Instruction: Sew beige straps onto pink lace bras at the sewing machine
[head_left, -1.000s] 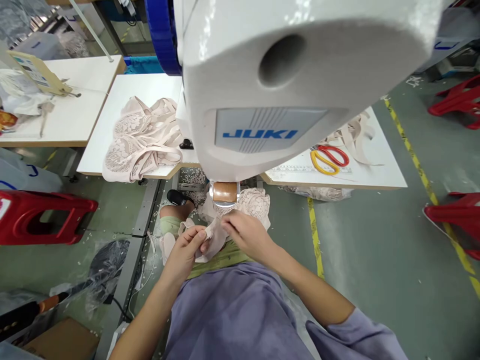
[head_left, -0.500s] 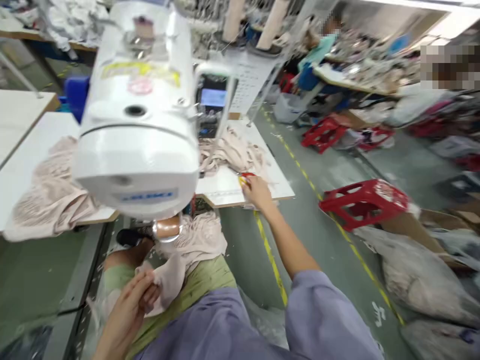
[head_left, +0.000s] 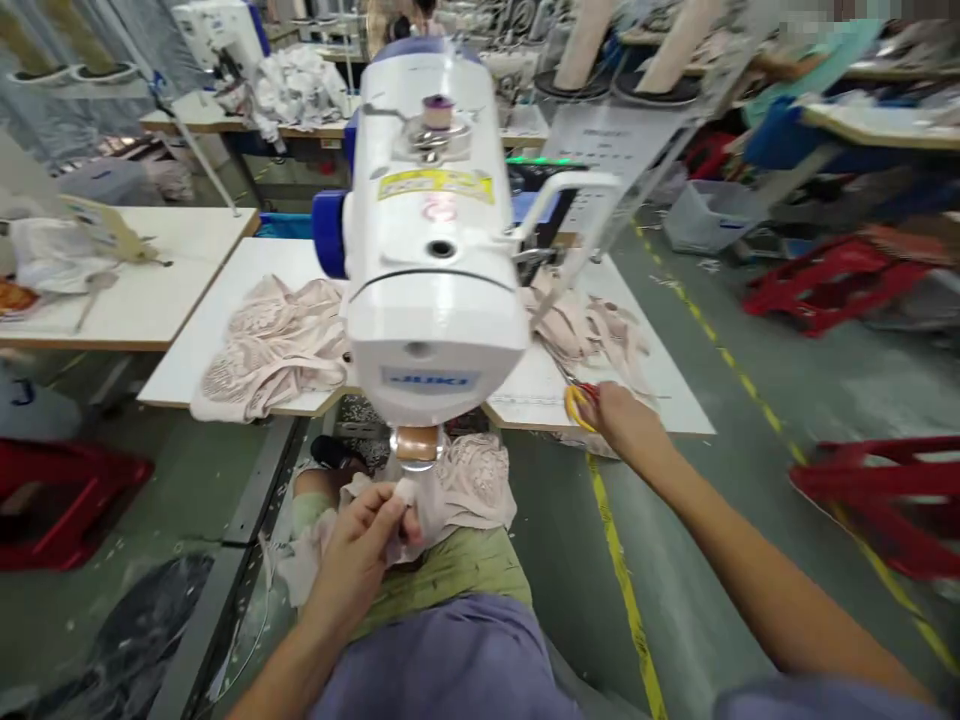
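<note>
White tabletop, green floor, probably red stools

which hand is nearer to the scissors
Right: the right hand is right at the handles of the scissors; the left hand is farther off, to their left, pinching the pale fabric.

Bright, even indoor light leaves pale glare on the glossy white sewing machine. Below it, a beige lace garment looks slightly soft. To its right, a red plastic stool is blurred and the grey-green floor carries a faint sheen. Wide-angle distortion stretches shapes farthest from the machine.
</note>
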